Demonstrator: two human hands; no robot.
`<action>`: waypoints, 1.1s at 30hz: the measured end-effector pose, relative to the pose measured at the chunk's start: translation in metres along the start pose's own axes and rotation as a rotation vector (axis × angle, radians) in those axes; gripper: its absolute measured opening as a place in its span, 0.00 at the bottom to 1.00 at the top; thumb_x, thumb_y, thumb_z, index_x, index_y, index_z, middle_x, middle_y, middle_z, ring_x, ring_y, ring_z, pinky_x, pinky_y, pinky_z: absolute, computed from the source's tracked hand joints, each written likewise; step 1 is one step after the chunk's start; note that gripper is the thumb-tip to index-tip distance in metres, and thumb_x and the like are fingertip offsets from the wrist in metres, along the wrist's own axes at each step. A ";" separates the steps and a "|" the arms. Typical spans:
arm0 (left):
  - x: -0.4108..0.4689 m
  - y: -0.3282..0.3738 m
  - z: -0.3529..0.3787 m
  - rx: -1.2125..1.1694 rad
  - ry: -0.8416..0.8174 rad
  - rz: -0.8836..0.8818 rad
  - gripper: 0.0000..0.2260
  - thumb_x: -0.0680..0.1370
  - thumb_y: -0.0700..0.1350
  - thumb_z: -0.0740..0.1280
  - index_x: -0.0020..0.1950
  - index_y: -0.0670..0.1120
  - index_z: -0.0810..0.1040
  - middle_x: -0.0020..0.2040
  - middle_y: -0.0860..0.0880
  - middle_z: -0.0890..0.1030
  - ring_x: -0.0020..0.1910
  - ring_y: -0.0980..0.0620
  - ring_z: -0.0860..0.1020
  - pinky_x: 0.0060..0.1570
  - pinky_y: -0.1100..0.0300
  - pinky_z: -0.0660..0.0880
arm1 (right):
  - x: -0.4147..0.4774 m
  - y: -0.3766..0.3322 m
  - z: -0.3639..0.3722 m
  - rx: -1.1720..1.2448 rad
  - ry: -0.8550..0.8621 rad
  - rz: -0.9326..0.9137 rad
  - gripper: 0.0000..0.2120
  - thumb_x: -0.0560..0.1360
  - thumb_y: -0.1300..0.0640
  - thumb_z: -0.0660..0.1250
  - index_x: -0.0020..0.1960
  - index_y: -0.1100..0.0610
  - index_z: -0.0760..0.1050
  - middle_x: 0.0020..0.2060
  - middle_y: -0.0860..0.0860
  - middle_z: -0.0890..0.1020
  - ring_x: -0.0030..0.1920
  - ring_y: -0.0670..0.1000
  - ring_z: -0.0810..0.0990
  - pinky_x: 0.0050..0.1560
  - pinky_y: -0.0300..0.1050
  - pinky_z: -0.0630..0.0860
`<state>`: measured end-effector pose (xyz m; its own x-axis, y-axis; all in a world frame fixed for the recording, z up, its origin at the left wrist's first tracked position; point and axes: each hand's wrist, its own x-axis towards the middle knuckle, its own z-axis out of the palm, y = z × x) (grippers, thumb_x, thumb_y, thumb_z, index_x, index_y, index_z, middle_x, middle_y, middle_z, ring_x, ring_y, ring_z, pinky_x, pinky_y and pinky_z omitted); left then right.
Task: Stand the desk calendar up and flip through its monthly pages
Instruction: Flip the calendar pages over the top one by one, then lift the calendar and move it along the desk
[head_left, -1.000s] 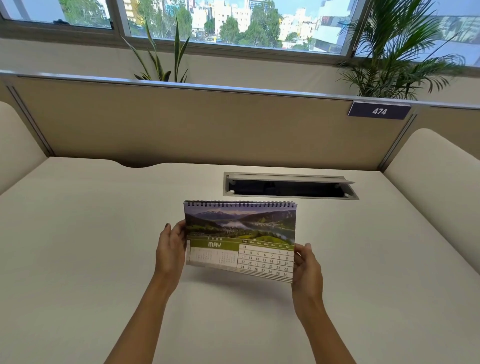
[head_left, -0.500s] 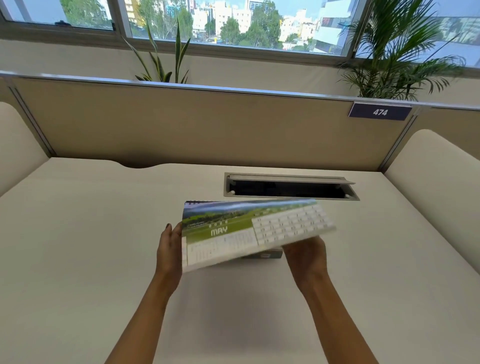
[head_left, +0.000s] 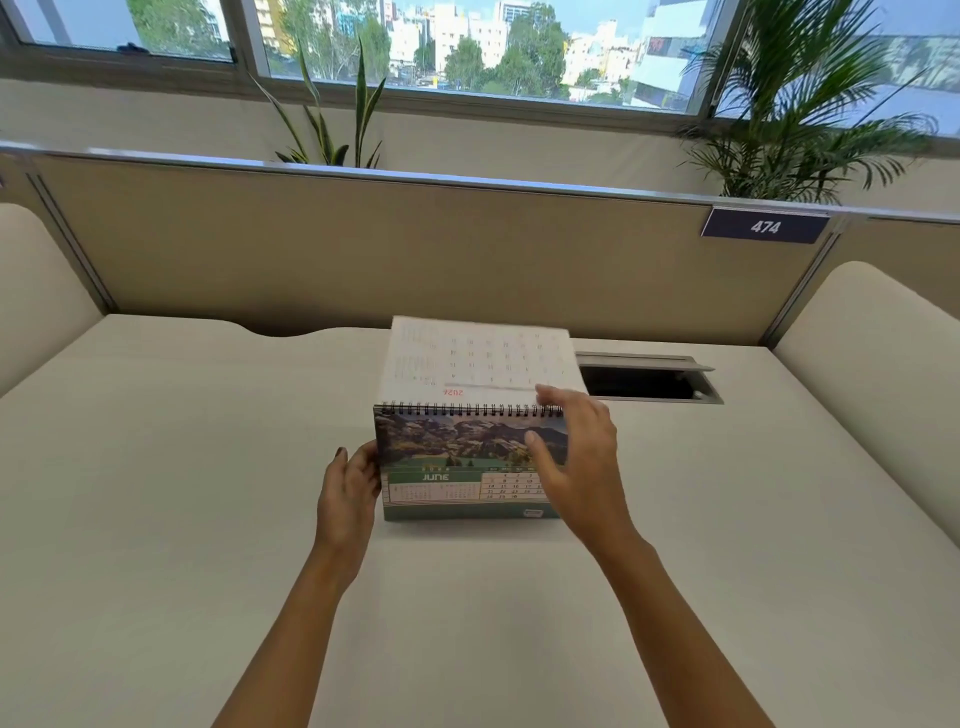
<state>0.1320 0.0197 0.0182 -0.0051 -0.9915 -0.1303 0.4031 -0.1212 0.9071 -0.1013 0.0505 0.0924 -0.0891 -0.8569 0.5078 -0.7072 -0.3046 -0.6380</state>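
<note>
Bracing the spiral-bound desk calendar with a mountain photo (head_left: 457, 457), the left hand (head_left: 347, 493) has a closed grip on its left edge. Right hand (head_left: 576, 457) is open, grip holding nothing, fingers spread at the calendar's right end. Calendar stands upright on the pale tabletop (head_left: 208, 519), June facing front; a white turned page (head_left: 478, 358) hangs blurred above the coil. Risk, judged: the page falls forward again, or a push slides the light base.
</note>
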 end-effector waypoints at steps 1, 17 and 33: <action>0.000 0.000 0.000 -0.001 -0.004 0.001 0.23 0.82 0.54 0.44 0.61 0.47 0.75 0.57 0.48 0.81 0.56 0.51 0.77 0.58 0.54 0.70 | 0.000 0.003 0.002 -0.058 0.002 -0.013 0.20 0.74 0.57 0.69 0.65 0.54 0.70 0.60 0.51 0.77 0.65 0.50 0.69 0.68 0.45 0.66; -0.001 -0.002 0.001 0.007 0.005 0.000 0.22 0.83 0.54 0.44 0.58 0.50 0.76 0.54 0.51 0.83 0.55 0.53 0.78 0.56 0.56 0.71 | -0.009 0.014 0.010 0.029 0.283 0.125 0.23 0.74 0.62 0.67 0.68 0.55 0.66 0.65 0.55 0.70 0.67 0.50 0.64 0.64 0.41 0.67; -0.002 -0.001 0.002 0.017 0.017 -0.021 0.22 0.83 0.54 0.44 0.59 0.52 0.76 0.57 0.52 0.81 0.57 0.53 0.77 0.56 0.57 0.71 | -0.032 0.058 0.028 0.483 0.162 0.716 0.17 0.82 0.48 0.47 0.45 0.48 0.73 0.43 0.49 0.80 0.46 0.48 0.80 0.34 0.29 0.75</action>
<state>0.1293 0.0216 0.0181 0.0024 -0.9877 -0.1562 0.3873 -0.1431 0.9108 -0.1199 0.0487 0.0233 -0.5224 -0.8509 -0.0560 -0.0719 0.1094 -0.9914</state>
